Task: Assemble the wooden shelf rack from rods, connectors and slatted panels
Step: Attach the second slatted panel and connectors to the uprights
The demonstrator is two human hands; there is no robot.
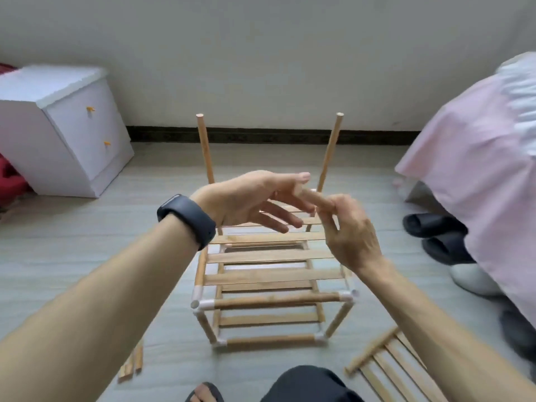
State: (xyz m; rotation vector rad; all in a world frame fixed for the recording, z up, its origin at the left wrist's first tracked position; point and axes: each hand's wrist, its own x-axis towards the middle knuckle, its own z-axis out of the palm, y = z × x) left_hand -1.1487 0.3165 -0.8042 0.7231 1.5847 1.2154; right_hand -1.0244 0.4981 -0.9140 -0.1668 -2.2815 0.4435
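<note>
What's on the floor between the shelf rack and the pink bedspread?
Two dark slippers and a white one lie there, right of the rack, at the edge of the pink bedspread, in the head view.

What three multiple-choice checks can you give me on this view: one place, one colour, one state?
1. Where does the spare slatted panel lie?
A. on the floor, near right of the rack
B. on a table
C. fitted atop the rack

2. What colour are the rack's corner connectors?
A. black
B. white
C. orange

3. How are the tops of the two far upright rods?
A. capped with connectors
B. joined by a cross rod
C. bare

Answers:
1 A: it lies flat on the floor at the lower right of the view.
2 B: the joints at the near corners show white.
3 C: both rod ends stand free, with nothing fitted on them.
</note>
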